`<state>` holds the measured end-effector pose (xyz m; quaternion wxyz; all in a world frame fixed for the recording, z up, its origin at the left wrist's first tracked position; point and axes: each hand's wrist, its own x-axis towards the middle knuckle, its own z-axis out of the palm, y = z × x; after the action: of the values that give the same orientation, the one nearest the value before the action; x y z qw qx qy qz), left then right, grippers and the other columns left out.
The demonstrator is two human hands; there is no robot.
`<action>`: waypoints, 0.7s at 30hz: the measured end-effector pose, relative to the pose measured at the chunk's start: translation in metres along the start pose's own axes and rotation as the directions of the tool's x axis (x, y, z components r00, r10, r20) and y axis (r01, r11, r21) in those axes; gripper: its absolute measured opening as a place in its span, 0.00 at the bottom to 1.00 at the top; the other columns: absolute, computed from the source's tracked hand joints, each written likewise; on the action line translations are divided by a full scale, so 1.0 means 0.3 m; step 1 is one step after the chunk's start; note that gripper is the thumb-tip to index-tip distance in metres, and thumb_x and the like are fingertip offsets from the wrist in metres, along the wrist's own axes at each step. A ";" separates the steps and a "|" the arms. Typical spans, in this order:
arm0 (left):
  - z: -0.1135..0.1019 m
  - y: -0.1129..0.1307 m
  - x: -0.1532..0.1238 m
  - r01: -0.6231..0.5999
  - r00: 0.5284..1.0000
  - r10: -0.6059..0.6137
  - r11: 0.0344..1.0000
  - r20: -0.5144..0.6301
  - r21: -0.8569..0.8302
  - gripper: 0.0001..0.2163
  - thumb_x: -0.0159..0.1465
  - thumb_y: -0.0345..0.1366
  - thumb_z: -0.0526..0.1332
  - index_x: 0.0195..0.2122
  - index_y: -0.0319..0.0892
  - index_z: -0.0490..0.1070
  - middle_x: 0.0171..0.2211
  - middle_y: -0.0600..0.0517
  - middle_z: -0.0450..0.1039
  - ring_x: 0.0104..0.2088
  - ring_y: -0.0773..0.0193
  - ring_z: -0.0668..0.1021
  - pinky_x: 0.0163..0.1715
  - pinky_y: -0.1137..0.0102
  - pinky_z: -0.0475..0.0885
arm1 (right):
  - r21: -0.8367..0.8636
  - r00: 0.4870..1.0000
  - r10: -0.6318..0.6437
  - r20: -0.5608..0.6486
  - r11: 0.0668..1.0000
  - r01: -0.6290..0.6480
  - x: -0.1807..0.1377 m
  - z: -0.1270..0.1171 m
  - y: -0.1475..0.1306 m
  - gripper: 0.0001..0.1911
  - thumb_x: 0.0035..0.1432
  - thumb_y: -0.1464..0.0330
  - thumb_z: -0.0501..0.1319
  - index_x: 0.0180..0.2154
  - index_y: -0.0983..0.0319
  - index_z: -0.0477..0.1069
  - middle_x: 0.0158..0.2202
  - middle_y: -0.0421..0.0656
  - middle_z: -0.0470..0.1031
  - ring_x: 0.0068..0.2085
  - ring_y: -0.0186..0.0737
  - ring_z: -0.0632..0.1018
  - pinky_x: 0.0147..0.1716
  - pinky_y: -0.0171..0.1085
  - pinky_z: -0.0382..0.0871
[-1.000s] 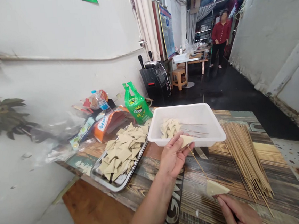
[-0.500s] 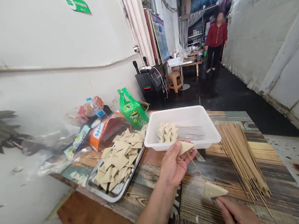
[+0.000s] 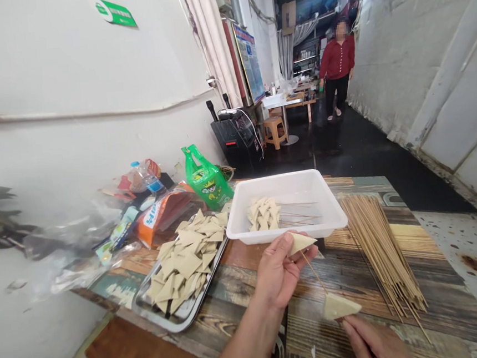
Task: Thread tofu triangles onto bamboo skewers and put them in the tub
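Between the thumb and fingers of my left hand (image 3: 280, 264) is a pale triangular tofu-skin piece (image 3: 301, 242), with the upper end of a thin wooden skewer (image 3: 314, 269) at it. A second tofu-skin triangle (image 3: 340, 306) sits lower on the same skewer. Just below that one, my right hand (image 3: 373, 340) pinches the skewer. Beyond my left hand stands a white plastic tub (image 3: 305, 182) with threaded skewers (image 3: 263, 214) lying in it. On the left, a metal tray (image 3: 183, 322) bears a heap of loose triangles (image 3: 189, 256).
A bundle of bare skewers (image 3: 384, 250) lies right of the tub. Behind the tray are a green bag (image 3: 208, 184), an orange packet (image 3: 158, 214) and a water bottle (image 3: 149, 178). A person in a red shirt (image 3: 337, 59) is in the passage beyond the table.
The view has shifted slightly, moving the table's things a little left. The person in the passage has come somewhat nearer. Both hands keep almost the same hold on the skewer and triangle.
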<state>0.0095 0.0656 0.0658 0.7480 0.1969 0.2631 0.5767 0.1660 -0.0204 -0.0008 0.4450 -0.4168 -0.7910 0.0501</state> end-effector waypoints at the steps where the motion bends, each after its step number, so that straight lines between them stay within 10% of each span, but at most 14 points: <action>1: 0.003 -0.005 -0.003 0.003 1.000 -0.003 1.000 0.000 0.009 0.07 0.57 0.33 0.60 0.34 0.35 0.72 0.35 0.46 0.74 0.36 0.61 0.76 0.47 0.56 0.67 | 0.008 1.000 0.005 -0.011 1.000 -0.005 0.007 -0.002 -0.005 0.10 0.61 0.72 0.46 0.39 0.61 0.65 0.19 0.36 0.71 0.22 0.32 0.76 0.22 0.27 0.69; 15: 0.036 -0.121 -0.069 0.223 0.974 -0.224 0.953 -0.020 0.203 0.13 0.52 0.38 0.64 0.36 0.35 0.72 0.35 0.44 0.75 0.35 0.57 0.77 0.38 0.63 0.71 | 0.007 0.968 0.249 -0.025 0.968 -0.249 0.017 -0.014 -0.026 0.11 0.60 0.72 0.49 0.30 0.62 0.68 0.21 0.40 0.72 0.26 0.33 0.75 0.28 0.30 0.68; 21: 0.041 -0.032 -0.067 -0.043 0.989 0.082 0.955 -0.123 0.295 0.15 0.53 0.38 0.63 0.41 0.39 0.71 0.39 0.45 0.74 0.42 0.59 0.75 0.43 0.66 0.68 | -0.012 0.963 0.268 -0.028 0.963 -0.268 -0.101 0.020 0.044 0.11 0.59 0.70 0.51 0.41 0.61 0.69 0.29 0.43 0.77 0.31 0.37 0.78 0.31 0.32 0.72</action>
<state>0.0205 0.0438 0.0729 0.6729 0.2739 0.3883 0.5669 0.1774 -0.0314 -0.0304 0.4412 -0.5241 -0.7218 0.0981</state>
